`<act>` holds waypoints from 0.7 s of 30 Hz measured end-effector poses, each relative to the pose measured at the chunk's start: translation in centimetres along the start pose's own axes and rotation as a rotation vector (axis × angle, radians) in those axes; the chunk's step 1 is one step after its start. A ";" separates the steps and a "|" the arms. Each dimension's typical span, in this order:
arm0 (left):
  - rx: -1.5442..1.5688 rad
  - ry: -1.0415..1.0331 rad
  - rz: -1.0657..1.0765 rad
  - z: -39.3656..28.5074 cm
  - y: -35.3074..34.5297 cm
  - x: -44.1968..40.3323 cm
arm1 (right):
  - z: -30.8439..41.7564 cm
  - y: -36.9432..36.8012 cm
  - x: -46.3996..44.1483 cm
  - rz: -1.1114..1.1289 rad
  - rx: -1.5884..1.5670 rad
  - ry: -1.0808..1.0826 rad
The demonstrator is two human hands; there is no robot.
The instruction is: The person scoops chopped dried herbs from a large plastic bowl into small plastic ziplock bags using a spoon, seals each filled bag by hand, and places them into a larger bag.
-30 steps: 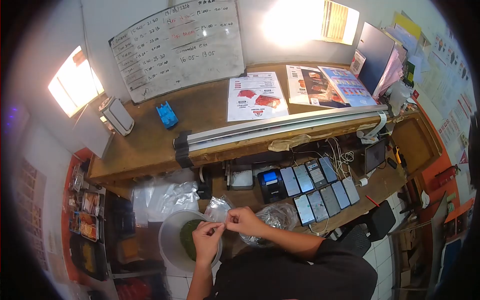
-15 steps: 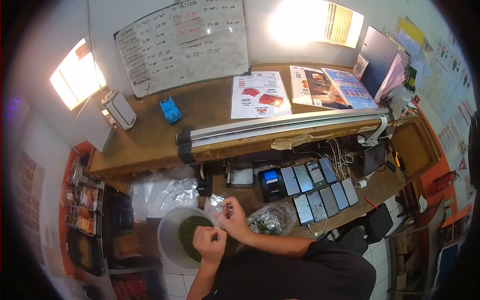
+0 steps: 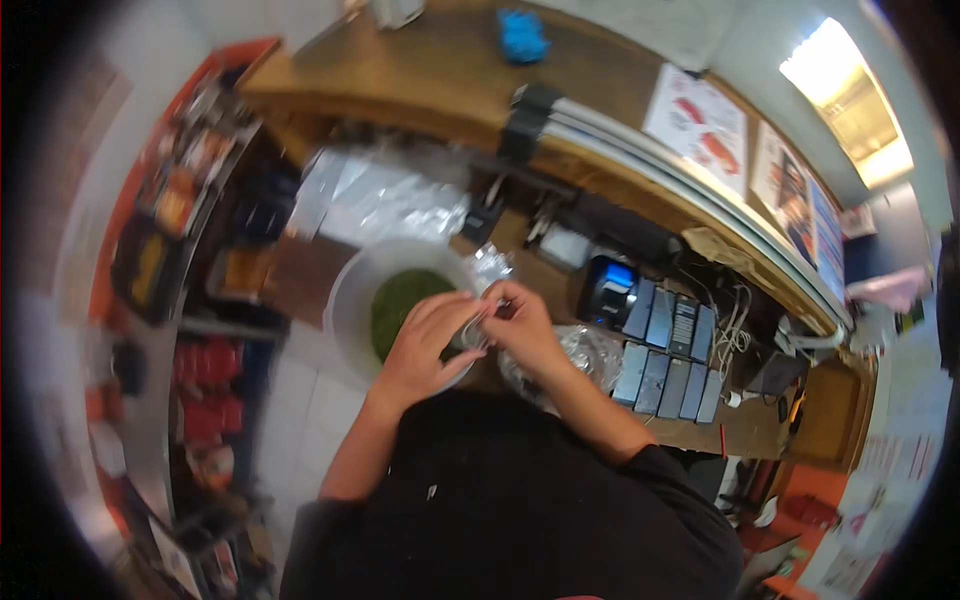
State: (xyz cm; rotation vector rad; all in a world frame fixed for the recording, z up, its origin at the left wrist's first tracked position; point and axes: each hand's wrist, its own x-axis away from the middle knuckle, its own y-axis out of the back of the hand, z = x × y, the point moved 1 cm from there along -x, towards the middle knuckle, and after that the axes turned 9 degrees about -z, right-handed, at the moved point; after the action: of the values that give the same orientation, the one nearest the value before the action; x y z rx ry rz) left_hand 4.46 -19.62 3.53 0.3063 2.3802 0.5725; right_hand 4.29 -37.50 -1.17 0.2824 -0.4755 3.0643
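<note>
My two hands meet over the right rim of a whitish translucent tub [image 3: 345, 300] that holds a chopped-looking green mass [image 3: 400, 305]. Between them is a small clear plastic bag [image 3: 470, 335], blurred and partly hidden by fingers. My left hand [image 3: 420, 350] has its fingers and thumb around the bag's left side. Thumb and fingertips of my right hand [image 3: 520, 325] pinch it at the top. Just beyond the right hand lies some crinkled shiny plastic [image 3: 490, 263]. A larger clear bag [image 3: 590, 360] rests under and beside my right forearm.
Several phones [image 3: 660, 318] lie in two rows beside a black printer [image 3: 607, 290] with a blue lit screen. Clear plastic bags [image 3: 390, 195] cover the bench behind the tub. A wooden shelf [image 3: 420, 80] with a metal-edged front overhangs the bench. White cables [image 3: 735, 315] tangle at right.
The view has tilted down and turned, so the whiteboard has left it. My left hand has gone from curled fingers to a flatter hold, closer against my right hand.
</note>
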 end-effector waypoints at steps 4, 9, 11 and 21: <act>0.058 0.135 -0.109 2.0 2.9 1.9 | 0.9 -2.3 -0.5 0.160 -0.068 -0.153; 0.078 0.228 -0.495 4.5 9.0 5.7 | -1.9 -4.4 -5.5 0.248 0.361 0.067; 0.070 0.335 -0.685 4.9 10.8 7.0 | -5.1 -5.4 -7.5 0.350 0.756 0.255; 0.053 0.367 -0.786 6.5 12.5 10.1 | -12.2 -10.4 -8.8 0.735 1.790 0.144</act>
State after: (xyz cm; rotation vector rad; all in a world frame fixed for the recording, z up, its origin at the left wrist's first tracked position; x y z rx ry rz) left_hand 1.92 -2.94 -0.53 -0.7489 2.5874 0.1936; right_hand 11.39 -23.84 -11.11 -0.1917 2.6377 2.8343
